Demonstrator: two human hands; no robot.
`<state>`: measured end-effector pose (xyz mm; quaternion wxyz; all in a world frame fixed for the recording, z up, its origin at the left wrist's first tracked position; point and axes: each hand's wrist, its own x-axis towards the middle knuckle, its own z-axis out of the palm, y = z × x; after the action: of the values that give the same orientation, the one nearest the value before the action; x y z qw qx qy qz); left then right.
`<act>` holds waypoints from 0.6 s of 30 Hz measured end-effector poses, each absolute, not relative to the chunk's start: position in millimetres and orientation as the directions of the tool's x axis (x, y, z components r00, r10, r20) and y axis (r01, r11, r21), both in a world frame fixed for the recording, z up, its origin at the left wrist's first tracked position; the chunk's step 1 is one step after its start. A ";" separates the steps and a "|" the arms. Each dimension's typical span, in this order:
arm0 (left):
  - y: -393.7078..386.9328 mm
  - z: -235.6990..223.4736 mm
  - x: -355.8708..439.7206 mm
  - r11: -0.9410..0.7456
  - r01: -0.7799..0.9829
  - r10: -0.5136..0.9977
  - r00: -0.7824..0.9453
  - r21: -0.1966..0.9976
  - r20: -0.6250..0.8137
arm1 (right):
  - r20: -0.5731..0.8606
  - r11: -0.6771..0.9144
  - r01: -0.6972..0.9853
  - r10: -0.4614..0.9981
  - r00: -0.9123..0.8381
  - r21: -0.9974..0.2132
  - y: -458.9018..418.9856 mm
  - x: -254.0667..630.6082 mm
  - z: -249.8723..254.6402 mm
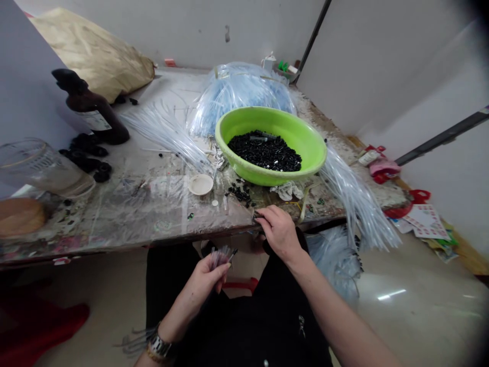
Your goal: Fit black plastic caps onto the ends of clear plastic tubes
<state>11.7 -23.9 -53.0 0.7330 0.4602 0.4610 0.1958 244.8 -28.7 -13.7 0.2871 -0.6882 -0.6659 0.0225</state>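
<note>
My left hand (208,275) is closed around a bundle of thin clear plastic tubes (220,255) over my lap. One tube end by the thumb carries a black tip (234,253). The far ends of the tubes (133,342) stick out below my wrist. At the table's front edge my right hand (280,232) pinches a small dark piece (257,215), too small to make out fully. Just beyond those fingers lies a loose pile of small black plastic parts (240,193). Behind it, a green basin (313,153) holds many more of the same black parts.
A large bundle of clear tubes (244,92) lies behind the basin, with smaller bunches left (171,135) and right (359,199). A small white dish (200,185), a dark bottle (97,114) and a clear plastic jar (46,171) occupy the left side. More tubes (336,260) hang below the table.
</note>
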 end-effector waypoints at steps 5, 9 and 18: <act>-23.9 -53.9 13.4 0.490 0.135 0.717 0.500 0.861 -0.486 | 0.352 0.028 0.941 0.931 0.098 -0.336 -29.6 241.4 -20.1; -22.2 -45.1 14.4 0.510 0.124 0.714 0.492 0.851 -0.499 | 0.368 0.033 0.921 0.922 0.121 -0.387 -27.0 243.4 -21.0; -12.1 0.7 24.2 0.569 -0.075 0.745 0.470 0.819 -0.474 | 0.151 0.012 0.371 0.925 0.349 -0.928 -32.3 232.6 8.4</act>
<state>24.2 -12.1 0.7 0.7685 0.3799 0.4403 0.2667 232.6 -32.3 8.4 0.5052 -0.6474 -0.5006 0.2740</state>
